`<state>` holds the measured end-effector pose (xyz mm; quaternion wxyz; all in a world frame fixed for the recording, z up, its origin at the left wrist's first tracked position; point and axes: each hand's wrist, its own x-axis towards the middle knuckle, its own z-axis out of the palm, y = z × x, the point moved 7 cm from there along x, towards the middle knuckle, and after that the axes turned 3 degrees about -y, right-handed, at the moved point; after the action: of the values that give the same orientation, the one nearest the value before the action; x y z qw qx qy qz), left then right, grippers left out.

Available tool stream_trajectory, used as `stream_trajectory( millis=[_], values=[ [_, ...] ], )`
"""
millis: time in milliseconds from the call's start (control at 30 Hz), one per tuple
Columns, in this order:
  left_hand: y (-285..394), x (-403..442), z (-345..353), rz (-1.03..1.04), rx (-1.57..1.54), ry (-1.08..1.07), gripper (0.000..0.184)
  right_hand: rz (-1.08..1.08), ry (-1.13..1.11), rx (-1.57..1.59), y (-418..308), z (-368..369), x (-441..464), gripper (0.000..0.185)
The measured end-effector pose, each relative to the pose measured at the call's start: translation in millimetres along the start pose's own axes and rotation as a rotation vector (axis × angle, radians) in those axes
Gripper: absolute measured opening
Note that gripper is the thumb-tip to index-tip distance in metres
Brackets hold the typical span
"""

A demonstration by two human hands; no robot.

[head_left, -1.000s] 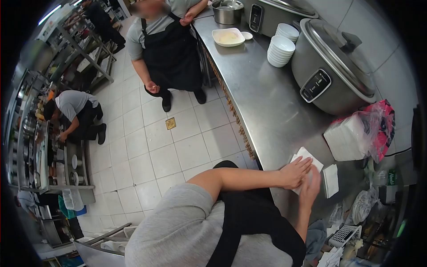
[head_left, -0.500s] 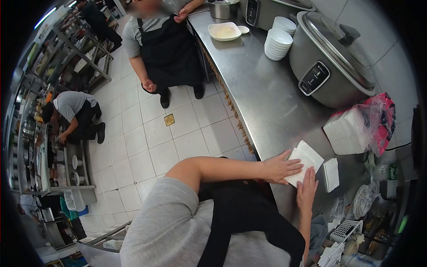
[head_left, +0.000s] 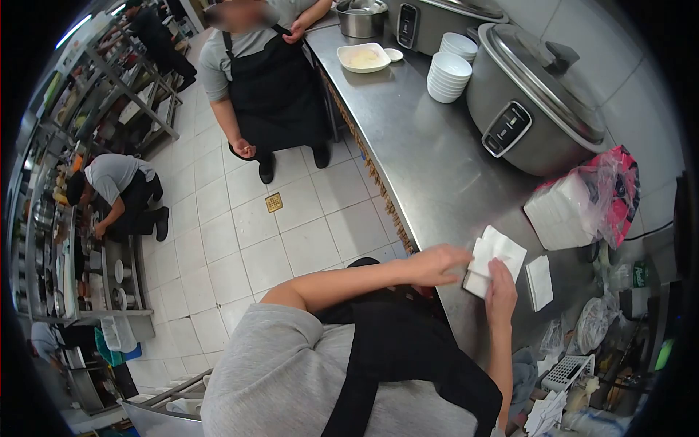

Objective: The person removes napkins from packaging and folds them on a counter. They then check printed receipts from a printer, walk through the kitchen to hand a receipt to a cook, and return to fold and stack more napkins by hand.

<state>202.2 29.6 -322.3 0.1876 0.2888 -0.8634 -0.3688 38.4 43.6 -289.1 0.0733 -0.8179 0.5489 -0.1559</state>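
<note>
A small stack of white paper napkins (head_left: 502,249) lies on the steel counter in front of me. My right hand (head_left: 501,295) has its fingertips closed at the near edge of the top napkin, and another folded layer shows below it. My left hand (head_left: 440,265) is just left of the stack, apart from it, with fingers loosely stretched and somewhat blurred; nothing shows in it. Right of the stack rests a separate folded napkin pile (head_left: 539,282). Behind that stands an opened pink plastic pack (head_left: 617,193) with a thick block of napkins (head_left: 559,211).
Large grey cookers (head_left: 535,102), stacked white bowls (head_left: 448,76), a white dish (head_left: 363,58) and a metal pot (head_left: 362,20) stand along the counter (head_left: 429,167). A co-worker in a black apron (head_left: 280,95) stands at its far left side. Plastic bags and a white basket (head_left: 567,372) are at right.
My left hand has come off the napkins and moved left. My right hand has shifted up onto the top napkin, whose near edge now sits away from the layer below.
</note>
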Motion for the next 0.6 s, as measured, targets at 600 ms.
stream_trajectory(
  millis=[600],
  values=[
    [-4.6, 8.6, -18.4, -0.396, -1.095, 0.136, 0.048, 0.122, 0.454, -0.209, 28.5, -97.5, -25.7, 0.033]
  ],
)
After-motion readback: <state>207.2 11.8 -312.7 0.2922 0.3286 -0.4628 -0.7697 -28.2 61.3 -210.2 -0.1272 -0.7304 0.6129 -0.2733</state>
